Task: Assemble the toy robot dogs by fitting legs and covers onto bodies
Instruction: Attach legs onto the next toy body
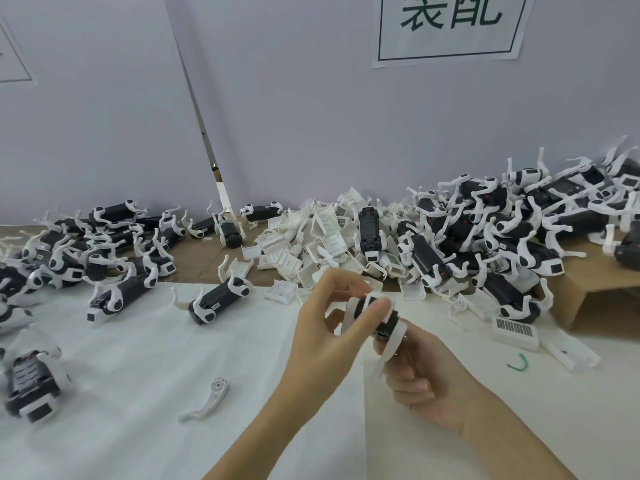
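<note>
Cover-fitting step: right hand [420, 382] grips the dog body [382, 325], left hand [325, 327] pinches the cover [372, 303] on it; next, likely press until seated.

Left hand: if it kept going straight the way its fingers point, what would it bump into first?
The left hand already touches the toy dog body held by the right hand. Beyond, probably the white covers pile; depth is unclear.

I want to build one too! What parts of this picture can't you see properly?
- Toy dog body, head view: mostly hidden by the left hand and right hand, and blurred.
- Wall sign: its top is cut off by the frame's upper edge.
- Barcode label: print too small to read.
- Pile of white covers: too tangled to count.
</note>
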Demonstrator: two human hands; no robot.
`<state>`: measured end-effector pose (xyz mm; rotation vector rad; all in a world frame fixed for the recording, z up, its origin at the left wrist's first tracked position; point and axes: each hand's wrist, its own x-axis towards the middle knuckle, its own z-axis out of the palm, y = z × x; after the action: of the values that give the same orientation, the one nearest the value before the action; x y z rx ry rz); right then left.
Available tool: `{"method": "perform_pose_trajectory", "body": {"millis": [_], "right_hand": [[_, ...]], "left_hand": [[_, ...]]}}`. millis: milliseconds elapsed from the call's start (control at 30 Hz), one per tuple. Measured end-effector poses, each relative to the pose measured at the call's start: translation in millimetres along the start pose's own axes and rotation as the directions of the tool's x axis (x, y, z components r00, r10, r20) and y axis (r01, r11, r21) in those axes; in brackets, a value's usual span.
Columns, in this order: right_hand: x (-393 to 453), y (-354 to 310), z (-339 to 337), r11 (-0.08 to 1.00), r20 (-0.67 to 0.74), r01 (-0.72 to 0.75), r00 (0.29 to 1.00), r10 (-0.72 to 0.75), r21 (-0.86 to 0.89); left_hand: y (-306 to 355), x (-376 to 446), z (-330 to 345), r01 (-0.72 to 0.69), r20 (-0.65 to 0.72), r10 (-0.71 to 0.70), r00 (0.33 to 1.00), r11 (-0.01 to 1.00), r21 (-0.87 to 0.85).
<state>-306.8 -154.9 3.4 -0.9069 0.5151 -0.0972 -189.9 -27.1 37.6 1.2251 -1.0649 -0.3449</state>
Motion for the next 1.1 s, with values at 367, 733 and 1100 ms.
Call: {"method": "perform_pose_trajectory", "body": {"millis": [367,733,1100], "right_hand": [[1,0,8,0.985,-0.178,0.173,0.969,-0.172,-0.007],[2,2,5,0.732,-0.350,0.385,0.691,-0.633,-0.563],[-2,0,2,0.586,-0.037,0.531,0.721,-0.692,-0.612]], "left_hand": [[-26,5,-13,-0.095,0.088,0.055,0.995,0.830,0.550],[-32,17,-32,0.537,-0.086,-0.545,0.834,0.837,-0.106],[-38,23,-33,0.528,-0.046,-0.529,0.847,0.848,-0.044]]}}
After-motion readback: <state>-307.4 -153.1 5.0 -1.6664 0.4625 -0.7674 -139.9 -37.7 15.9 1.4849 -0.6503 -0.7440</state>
